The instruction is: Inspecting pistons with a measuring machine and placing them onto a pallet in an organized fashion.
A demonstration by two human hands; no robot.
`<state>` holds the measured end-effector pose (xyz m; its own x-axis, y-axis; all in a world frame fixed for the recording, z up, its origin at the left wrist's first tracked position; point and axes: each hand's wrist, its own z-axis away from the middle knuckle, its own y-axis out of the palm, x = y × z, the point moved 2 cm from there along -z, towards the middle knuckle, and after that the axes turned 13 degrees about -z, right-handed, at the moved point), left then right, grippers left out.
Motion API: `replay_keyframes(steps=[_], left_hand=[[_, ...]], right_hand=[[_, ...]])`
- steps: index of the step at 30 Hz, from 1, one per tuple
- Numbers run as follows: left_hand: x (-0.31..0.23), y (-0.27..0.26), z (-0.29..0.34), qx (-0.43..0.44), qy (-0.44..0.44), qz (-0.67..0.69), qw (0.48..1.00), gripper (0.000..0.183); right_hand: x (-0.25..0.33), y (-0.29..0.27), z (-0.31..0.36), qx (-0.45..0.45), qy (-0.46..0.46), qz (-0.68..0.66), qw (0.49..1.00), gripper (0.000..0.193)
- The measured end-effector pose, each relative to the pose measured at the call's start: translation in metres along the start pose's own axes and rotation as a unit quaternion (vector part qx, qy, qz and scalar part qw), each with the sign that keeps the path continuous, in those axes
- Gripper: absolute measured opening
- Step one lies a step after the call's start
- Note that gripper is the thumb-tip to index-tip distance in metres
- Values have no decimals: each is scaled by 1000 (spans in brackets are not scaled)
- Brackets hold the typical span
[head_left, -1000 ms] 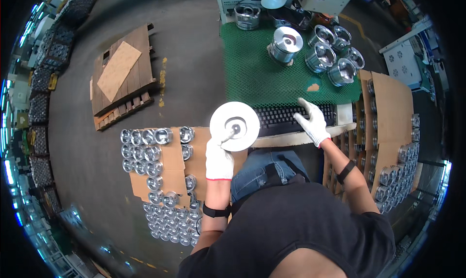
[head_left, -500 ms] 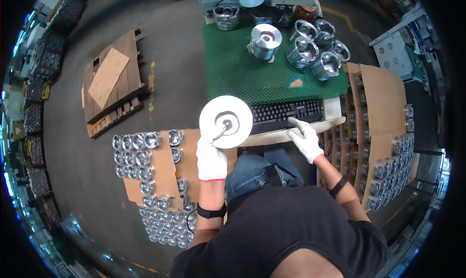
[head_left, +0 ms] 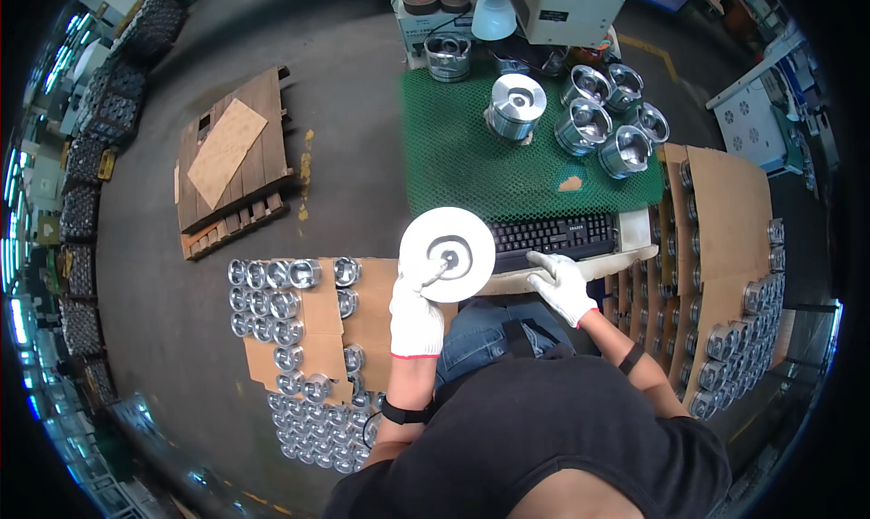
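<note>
A large piston (head_left: 469, 229), its bright round crown with the hollow bowl turned up toward me, is held in my gloved left hand (head_left: 417, 315). The hand grips it at its lower left, a finger or thumb reaching across the crown to the bowl; the other fingers are hidden underneath. My gloved right hand (head_left: 564, 291) is empty, its fingers apart, just in front of the black keyboard (head_left: 553, 235) at the pale front edge of the bench (head_left: 580, 270). Whether it touches that edge I cannot tell.
Pistons (head_left: 584, 125) stand on the green mesh mat (head_left: 453, 157), one (head_left: 517, 105) crown up. Cardboard layers with pistons lie left (head_left: 317, 320) and right (head_left: 725, 193). A beige box-shaped device (head_left: 566, 10) is at the back. A wooden pallet (head_left: 263, 129) lies on the floor.
The whole view has shifted, so the bench sits lower and farther right. My left hand still holds the piston. My right hand has moved slightly left relative to the keyboard.
</note>
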<state>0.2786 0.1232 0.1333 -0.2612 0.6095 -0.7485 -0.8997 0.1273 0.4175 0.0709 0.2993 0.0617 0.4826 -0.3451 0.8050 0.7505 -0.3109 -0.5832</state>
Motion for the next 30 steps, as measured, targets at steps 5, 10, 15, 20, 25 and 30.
replay_keyframes(steps=[5, 10, 15, 20, 25, 30], left_hand=[[-2, -1, -11, 11, -5, -12, 1000, 25], [-8, 9, -5, 44, -47, 18, 998, 34], [15, -17, -12, 97, -182, 119, 971, 21], [78, -63, -36, 134, -192, 188, 954, 29], [71, -74, -36, 60, -40, -193, 979, 47], [100, -131, -25, -62, -32, -180, 981, 40]], right_hand=[[21, 2, -22, 29, 0, -13, 999, 45], [47, -6, -43, 66, 173, -418, 890, 50], [86, -7, -59, 144, 322, -760, 545, 49], [115, 21, -93, 226, 390, -730, 514, 27], [108, 33, -168, 264, 151, -322, 897, 33], [105, 47, -275, 192, -71, 178, 962, 28]])
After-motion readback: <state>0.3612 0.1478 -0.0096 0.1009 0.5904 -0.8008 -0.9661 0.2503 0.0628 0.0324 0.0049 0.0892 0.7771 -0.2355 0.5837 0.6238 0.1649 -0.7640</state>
